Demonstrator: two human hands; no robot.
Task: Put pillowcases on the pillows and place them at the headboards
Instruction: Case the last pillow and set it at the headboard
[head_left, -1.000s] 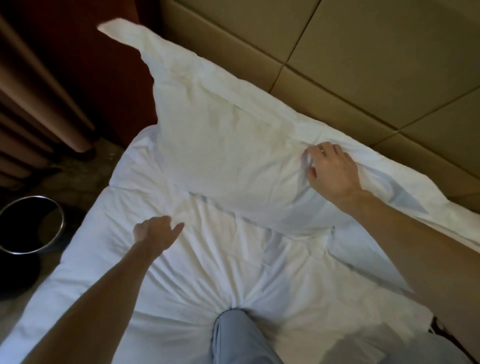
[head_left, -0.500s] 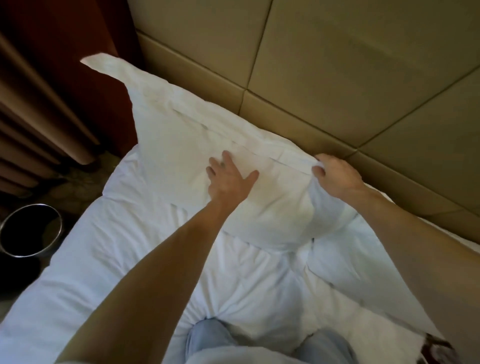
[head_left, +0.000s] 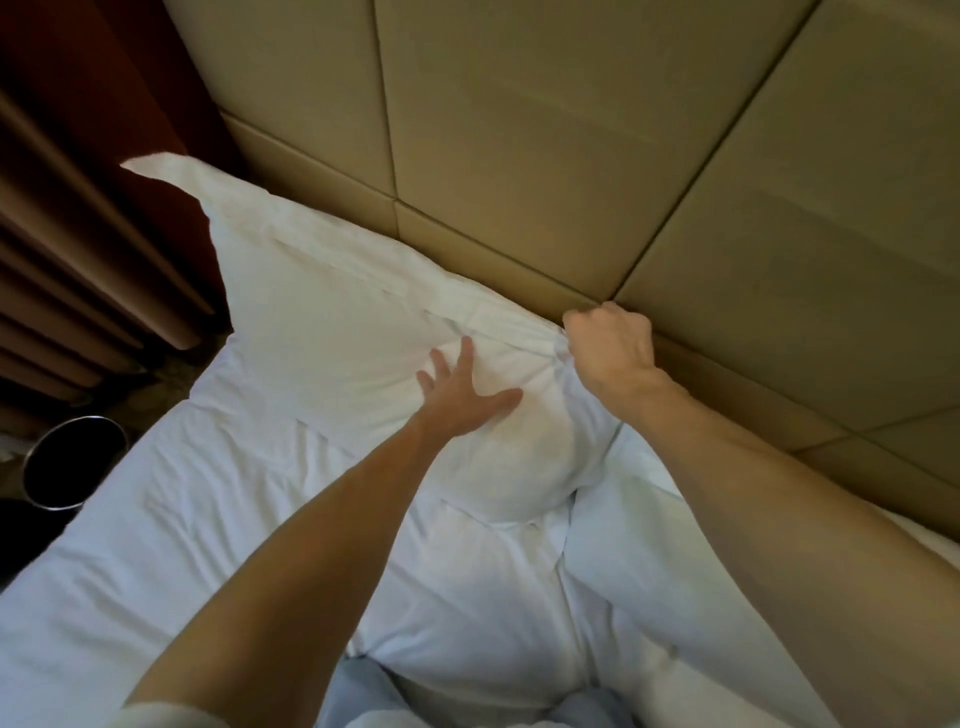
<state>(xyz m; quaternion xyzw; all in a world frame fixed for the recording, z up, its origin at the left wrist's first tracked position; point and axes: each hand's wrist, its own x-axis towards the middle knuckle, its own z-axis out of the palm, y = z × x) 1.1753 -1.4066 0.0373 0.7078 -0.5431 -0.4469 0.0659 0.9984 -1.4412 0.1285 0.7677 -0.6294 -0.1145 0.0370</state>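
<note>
A white pillow in its pillowcase (head_left: 322, 322) leans against the tan padded headboard (head_left: 545, 156) at the bed's head. My left hand (head_left: 462, 389) lies flat on the pillow's right part, fingers spread, pressing the fabric. My right hand (head_left: 613, 348) is clenched on the pillowcase's right end, next to the headboard, bunching the cloth. The pillow's left corner sticks up toward the dark wall.
White bedding (head_left: 182, 545) covers the bed below the pillow. A brown curtain (head_left: 67, 249) hangs at the left. A round metal bin (head_left: 67, 457) stands on the floor by the bed's left edge. My knees in light trousers (head_left: 358, 691) rest on the bed.
My left hand slid rightward across the pillow toward the right hand. My right hand closed tighter on the pillowcase end near the headboard. The camera moved closer to the headboard.
</note>
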